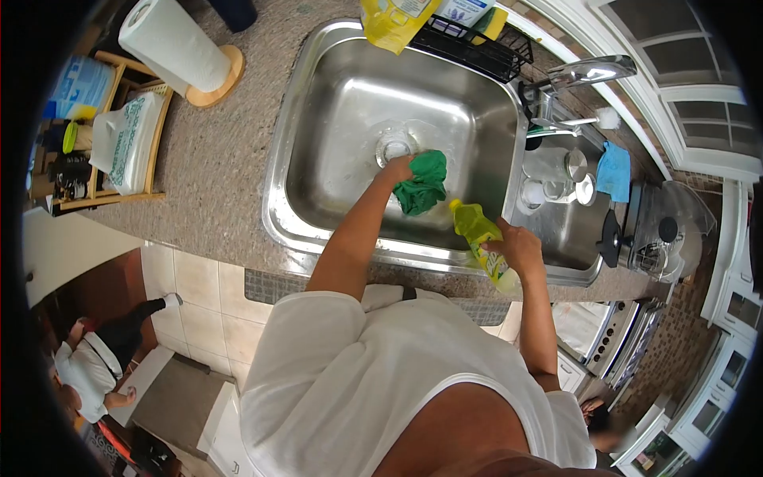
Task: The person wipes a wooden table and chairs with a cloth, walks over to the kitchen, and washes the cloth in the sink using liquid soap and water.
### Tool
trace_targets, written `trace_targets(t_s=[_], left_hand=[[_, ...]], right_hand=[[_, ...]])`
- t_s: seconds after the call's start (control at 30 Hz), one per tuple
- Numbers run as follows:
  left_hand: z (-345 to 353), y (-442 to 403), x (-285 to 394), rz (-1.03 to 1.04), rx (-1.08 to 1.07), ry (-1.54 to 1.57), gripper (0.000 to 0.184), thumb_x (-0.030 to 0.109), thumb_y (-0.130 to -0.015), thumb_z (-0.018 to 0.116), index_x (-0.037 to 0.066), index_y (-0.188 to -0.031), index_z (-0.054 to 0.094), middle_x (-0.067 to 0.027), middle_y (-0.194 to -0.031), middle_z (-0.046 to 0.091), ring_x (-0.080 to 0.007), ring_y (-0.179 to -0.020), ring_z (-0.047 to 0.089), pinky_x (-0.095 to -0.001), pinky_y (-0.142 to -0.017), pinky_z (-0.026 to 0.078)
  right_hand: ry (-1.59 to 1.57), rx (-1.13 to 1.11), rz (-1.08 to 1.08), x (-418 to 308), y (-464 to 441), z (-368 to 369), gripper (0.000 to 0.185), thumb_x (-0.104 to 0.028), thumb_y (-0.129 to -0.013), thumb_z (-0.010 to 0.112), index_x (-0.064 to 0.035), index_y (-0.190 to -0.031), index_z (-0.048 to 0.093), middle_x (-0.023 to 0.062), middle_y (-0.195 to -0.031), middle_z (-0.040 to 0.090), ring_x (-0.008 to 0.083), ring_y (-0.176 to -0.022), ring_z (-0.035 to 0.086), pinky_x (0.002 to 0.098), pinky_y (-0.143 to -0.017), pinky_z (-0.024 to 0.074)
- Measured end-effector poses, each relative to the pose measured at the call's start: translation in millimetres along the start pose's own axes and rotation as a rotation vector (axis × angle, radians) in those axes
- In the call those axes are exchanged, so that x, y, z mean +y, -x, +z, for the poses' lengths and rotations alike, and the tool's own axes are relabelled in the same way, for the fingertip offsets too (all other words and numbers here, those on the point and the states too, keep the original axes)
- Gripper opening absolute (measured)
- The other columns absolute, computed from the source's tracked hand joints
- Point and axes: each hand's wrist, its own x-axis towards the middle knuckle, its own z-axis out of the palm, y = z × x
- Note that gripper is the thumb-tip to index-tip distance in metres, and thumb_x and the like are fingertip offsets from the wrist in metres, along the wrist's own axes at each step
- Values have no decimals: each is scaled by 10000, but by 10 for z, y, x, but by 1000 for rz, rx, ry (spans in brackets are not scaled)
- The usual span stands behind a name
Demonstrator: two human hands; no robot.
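Observation:
My left hand (397, 170) is closed on a bunched green cloth (421, 184) over the large steel sink basin (334, 95), close to the drain (395, 145). In my right hand (518, 248) is a yellow-green squeeze bottle (478, 230), gripped around its body. The bottle is tilted, with its yellow cap pointing into the basin toward the cloth. A gap separates the cap from the cloth. Part of the bottle's label is hidden behind my fingers.
Glass jars (548, 175) stand in the smaller basin on the right, near a blue cloth (613, 171). The faucet (588, 71) and a black caddy (477, 52) line the back. A paper towel roll (175, 48) stands left. Another person (95, 358) is at lower left.

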Motion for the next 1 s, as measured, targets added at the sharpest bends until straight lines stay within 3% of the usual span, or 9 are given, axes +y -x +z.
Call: trace_targets(t_s=[0.13, 0.23, 0.47, 0.53, 0.57, 0.67, 0.7, 0.83, 1.0], left_hand=[[-82, 67, 129, -38, -1, -11, 521, 183, -619, 724, 124, -1124, 611, -170, -1018, 660, -340, -951, 631, -406, -843, 495], [-111, 109, 191, -29, 19, 8, 505, 200, -626, 720, 121, -1112, 610, -170, -1017, 660, -338, -954, 630, -407, -844, 493], [-31, 38, 45, -19, -9, 37, 494, 220, -668, 685, 119, -1142, 588, -178, -1040, 651, -346, -978, 618, -415, -845, 488], [-9, -6, 46, -54, -25, -17, 512, 216, -676, 676, 120, -1167, 569, -180, -1058, 643, -348, -991, 612, -419, -846, 487], [-5, -26, 46, -25, -14, -29, 519, 219, -682, 672, 122, -1179, 560, -180, -1068, 638, -347, -999, 608, -422, -848, 485], [10, 7, 39, 30, 2, -55, 531, 231, -699, 658, 126, -1205, 537, -179, -1094, 627, -346, -1019, 599, -429, -853, 483], [7, 21, 51, 25, 4, -52, 530, 237, -705, 654, 126, -1209, 533, -179, -1099, 625, -345, -1023, 597, -431, -855, 482], [38, 70, 27, 84, 2, -12, 483, 244, -742, 621, 126, -1201, 531, -194, -1083, 627, -358, -1023, 592, -440, -852, 476], [191, -46, -226, 97, 6, 11, 524, 225, -728, 645, 120, -1221, 505, -208, -1061, 631, -370, -1020, 588, -441, -855, 467]], right_hand=[[50, -96, 31, -98, 119, -163, 506, -460, -709, 711, -110, -1046, 570, 142, -801, 674, 310, -827, 655, 428, -693, 478], [-80, -131, 28, -21, 134, -173, 524, -456, -710, 713, -102, -1069, 570, 157, -843, 676, 344, -852, 646, 433, -723, 480], [-1019, -57, -110, 380, 83, 326, 497, -244, -771, 723, -67, -1190, 523, 96, -926, 647, 183, -875, 616, 310, -806, 466], [-1373, -3, -141, 317, 65, 369, 477, -158, -789, 704, -41, -1206, 503, 65, -998, 623, 144, -940, 575, 283, -834, 445], [-1427, 49, -181, 329, 26, 383, 511, -78, -786, 683, -17, -1245, 466, 63, -1141, 585, 175, -1059, 550, 298, -902, 424], [-1753, 320, -315, 189, -93, 364, 601, -27, -751, 697, -23, -1291, 432, 86, -1202, 562, 190, -1112, 534, 323, -956, 408], [-1805, 425, -334, 188, -177, 399, 679, -22, -728, 726, -20, -1322, 398, 98, -1258, 534, 209, -1153, 519, 354, -990, 399], [-1967, 641, -510, 65, -383, 21, 675, -113, -770, 745, -43, -1336, 384, 90, -1281, 519, 236, -1168, 509, 370, -1006, 396], [-2293, 698, -643, -49, -511, -479, 639, -120, -806, 707, -55, -1343, 368, 85, -1248, 531, 243, -1151, 518, 400, -1017, 398]])
